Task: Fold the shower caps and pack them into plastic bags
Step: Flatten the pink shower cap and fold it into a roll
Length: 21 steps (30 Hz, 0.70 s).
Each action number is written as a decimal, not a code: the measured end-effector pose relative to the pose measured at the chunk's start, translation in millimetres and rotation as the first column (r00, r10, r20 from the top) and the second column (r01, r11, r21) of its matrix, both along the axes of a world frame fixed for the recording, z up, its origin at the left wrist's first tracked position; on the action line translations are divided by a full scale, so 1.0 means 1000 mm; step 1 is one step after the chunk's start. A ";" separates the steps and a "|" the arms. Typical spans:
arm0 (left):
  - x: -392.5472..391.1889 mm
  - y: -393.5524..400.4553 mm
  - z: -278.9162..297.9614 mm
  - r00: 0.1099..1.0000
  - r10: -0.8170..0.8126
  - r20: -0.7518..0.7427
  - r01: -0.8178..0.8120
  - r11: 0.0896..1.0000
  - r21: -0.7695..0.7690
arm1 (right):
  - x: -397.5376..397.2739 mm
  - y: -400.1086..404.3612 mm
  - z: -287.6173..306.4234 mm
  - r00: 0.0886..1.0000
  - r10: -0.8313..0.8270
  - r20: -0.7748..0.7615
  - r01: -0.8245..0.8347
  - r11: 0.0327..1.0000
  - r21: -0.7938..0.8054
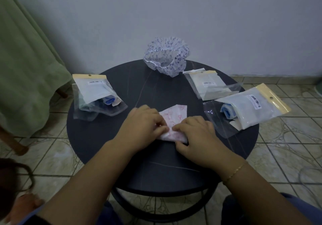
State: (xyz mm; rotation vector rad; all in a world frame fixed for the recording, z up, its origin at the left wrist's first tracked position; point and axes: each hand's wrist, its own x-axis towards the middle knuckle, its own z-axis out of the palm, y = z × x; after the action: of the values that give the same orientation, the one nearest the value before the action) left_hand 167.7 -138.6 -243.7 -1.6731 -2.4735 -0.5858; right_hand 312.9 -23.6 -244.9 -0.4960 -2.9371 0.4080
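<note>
Across the middle of the frame a round dark table (pixel 108 148) carries everything, and at its centre a pink-patterned shower cap (pixel 176 115) lies flattened into a narrow wedge under both hands. The left hand (pixel 144 121) has its fingers curled onto the cap's left edge, pinching the film; the right hand (pixel 196 134) presses the lower right part, fingertips bent over the fold. To do this fold well, my judgement is that the air should be squeezed toward the open end and the crease pinned flat before the next turn, since thin film tends to spring back. At the upper centre an unfolded blue-print cap (pixel 165 57) stands puffed, not yet folded. At the right a filled bag (pixel 250 109) and, above it, an empty bag (pixel 207 85) lie near each other; at the left another filled bag (pixel 94 95) sits well apart. The cap's lower edge is hidden by the hands, the bag labels are too small to read, and the lower left corner is blurred
</note>
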 end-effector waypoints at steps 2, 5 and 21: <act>-0.001 -0.002 0.003 0.989 0.001 0.148 0.011 0.996 -0.084 | -0.001 0.003 0.002 1.000 -0.002 0.010 0.002 0.999 -0.032; -0.003 -0.005 0.008 0.986 -0.002 0.165 0.037 0.977 -0.209 | -0.002 0.005 0.000 1.000 -0.023 0.017 0.024 0.997 -0.074; -0.011 -0.006 0.015 0.988 0.129 0.088 -0.105 0.966 -0.236 | -0.009 0.010 -0.009 0.917 -0.338 -0.213 0.186 0.834 -0.520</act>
State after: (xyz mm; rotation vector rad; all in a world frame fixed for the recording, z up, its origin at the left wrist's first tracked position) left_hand 157.0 -144.7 -228.5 -1.5908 -2.7863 -0.3931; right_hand 303.6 -13.3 -254.1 -0.8097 -2.4058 1.0977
